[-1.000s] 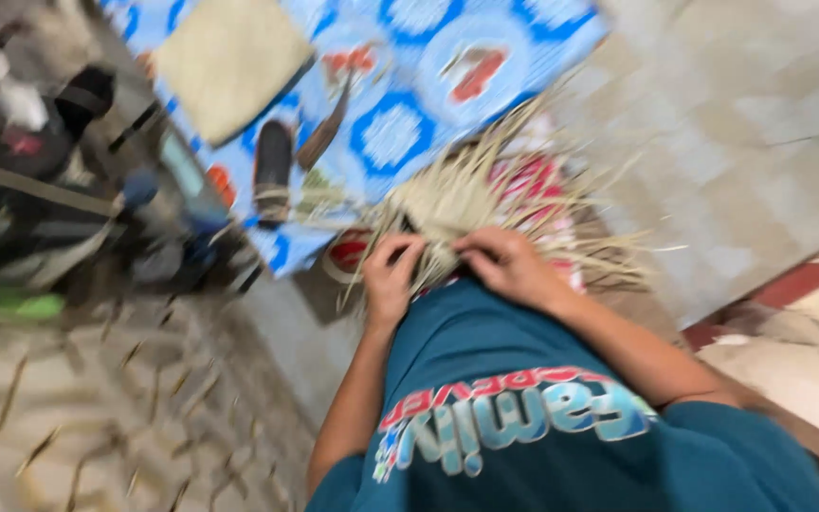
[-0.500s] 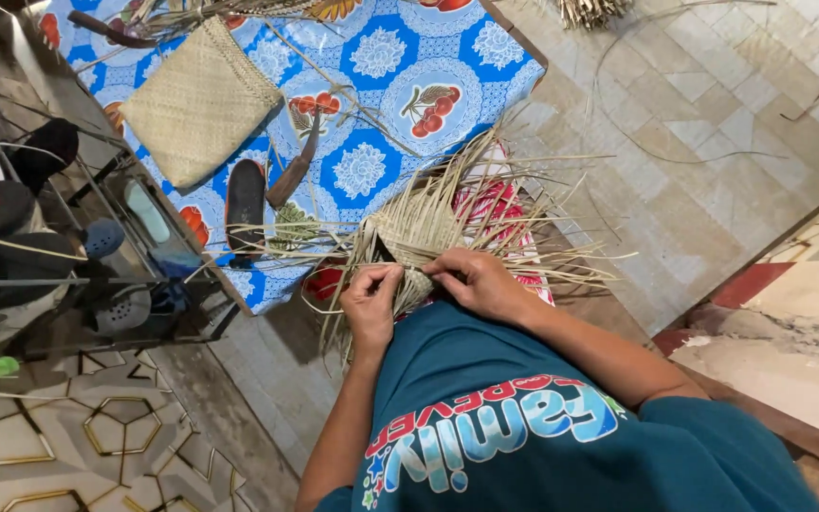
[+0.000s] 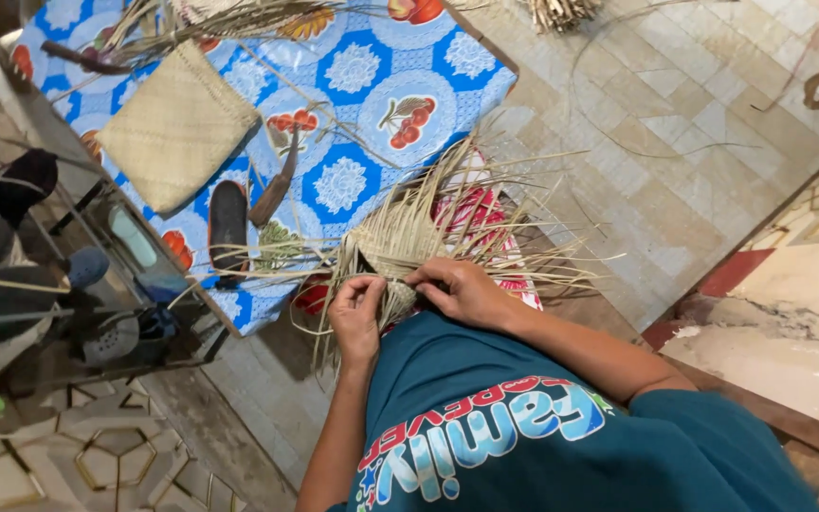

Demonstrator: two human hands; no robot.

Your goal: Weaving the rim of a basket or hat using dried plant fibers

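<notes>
While we look down from the head camera, we see both hands close together on a half-woven piece of straw (image 3: 400, 251), which rests in the lap over a red patterned cloth (image 3: 471, 213). The left hand (image 3: 357, 313) is closed on the lower part of the weave, with its fingers curled around some strips. The right hand (image 3: 462, 289) lies just beside it, its fingers pinched on the strips at the near edge of the weave. The two hands almost touch each other. Many loose straw ends stand out from the piece in all directions, mostly toward the tiled floor (image 3: 675, 133).

Beyond the weave lies a blue floral cloth (image 3: 381, 76) spread over a low surface; we cannot tell what is under it. Near the left edge of this cloth lies a finished woven mat (image 3: 177, 128), square and pale. Close to the near edge of the cloth lies a dark flat object (image 3: 228, 223), and beside it a tool with a wooden handle (image 3: 275, 190), touching or almost touching it. More loose straw (image 3: 229, 14) lies at the far edge of the cloth. The person wears a teal shirt (image 3: 523, 427) with printed letters.
</notes>
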